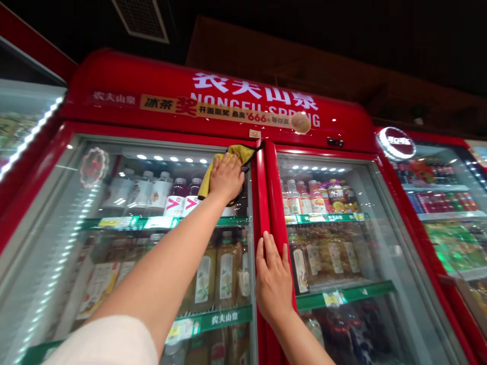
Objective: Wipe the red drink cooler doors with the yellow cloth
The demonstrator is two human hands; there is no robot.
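Note:
My left hand (227,177) presses a yellow cloth with dark edging (240,151) against the upper right corner of the left glass door (160,167). Part of the cloth is folded under the palm, and a dark corner of it reaches the red frame. Lower down, my right hand (274,284) lies with its fingers stretched out on the red door frame (262,192) between the two doors. It holds nothing. Both doors are closed.
Bottles (160,190) stand on shelves with green price strips (224,318) behind the glass. A red sign panel (125,76) with white lettering tops the cooler. Another drinks cooler (437,187) stands at the right, and a lit glass case (26,116) is at the left.

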